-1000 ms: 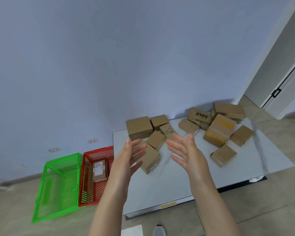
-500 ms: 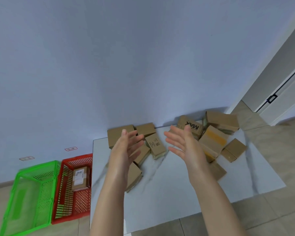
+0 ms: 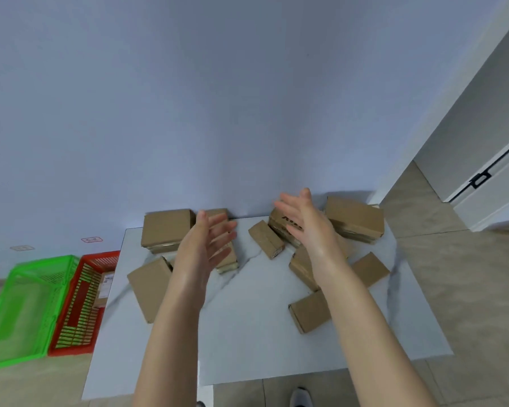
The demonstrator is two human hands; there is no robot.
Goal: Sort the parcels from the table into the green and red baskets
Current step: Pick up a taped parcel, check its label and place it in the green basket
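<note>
Several brown cardboard parcels lie on the white marble table (image 3: pixel 256 318). My left hand (image 3: pixel 206 248) hovers with fingers spread over a parcel (image 3: pixel 228 258) near the table's middle back and holds nothing. My right hand (image 3: pixel 309 224) is raised with straight fingers in front of a printed parcel (image 3: pixel 279 223), also holding nothing. A narrow parcel (image 3: pixel 266 243) lies between the hands. A flat parcel (image 3: pixel 149 286) sits at the table's left edge. The red basket (image 3: pixel 80 304) on the floor holds a labelled parcel (image 3: pixel 106 284); the green basket (image 3: pixel 21 306) stands to its left.
A large parcel (image 3: pixel 354 218) lies at the back right, and another (image 3: pixel 166 229) at the back left against the blue wall. Two more parcels (image 3: pixel 310 311) (image 3: pixel 369 268) sit on the right. A door (image 3: pixel 482 160) stands at the right, with tiled floor around the table.
The view has swung right and closer to the table. Both hands have reached farther forward over the parcels, still holding nothing.
</note>
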